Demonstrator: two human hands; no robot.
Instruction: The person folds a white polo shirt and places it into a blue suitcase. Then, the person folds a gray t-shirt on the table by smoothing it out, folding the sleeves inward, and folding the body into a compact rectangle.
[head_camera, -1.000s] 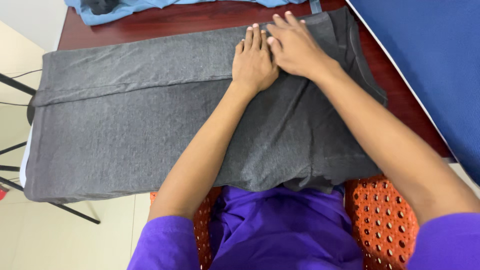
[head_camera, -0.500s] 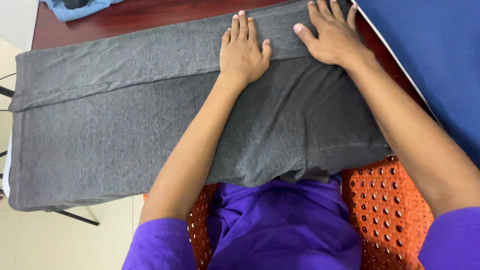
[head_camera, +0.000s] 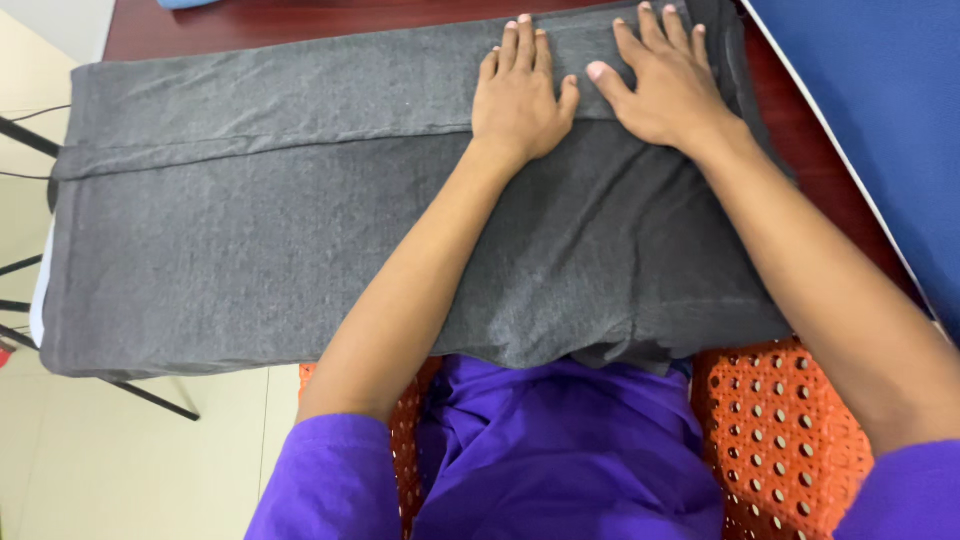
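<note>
A dark grey garment (head_camera: 250, 230) lies spread flat across a reddish-brown table (head_camera: 300, 20), folded lengthwise with a seam running left to right. My left hand (head_camera: 522, 95) rests palm down on it near the far edge, fingers together. My right hand (head_camera: 668, 85) lies flat just to the right, fingers spread, close to the garment's right end. Neither hand holds anything; both press on the cloth. The garment's near edge hangs over the table toward my lap.
A blue panel (head_camera: 880, 110) runs along the right side of the table. An orange perforated chair (head_camera: 790, 440) is under me. At the left the garment overhangs black stand legs (head_camera: 30, 150) above a pale tiled floor (head_camera: 130, 470).
My hands, touching a second ago, slid apart along the far fold; the right hand went right toward the garment's end, then came back slightly. The view shifted a little.
</note>
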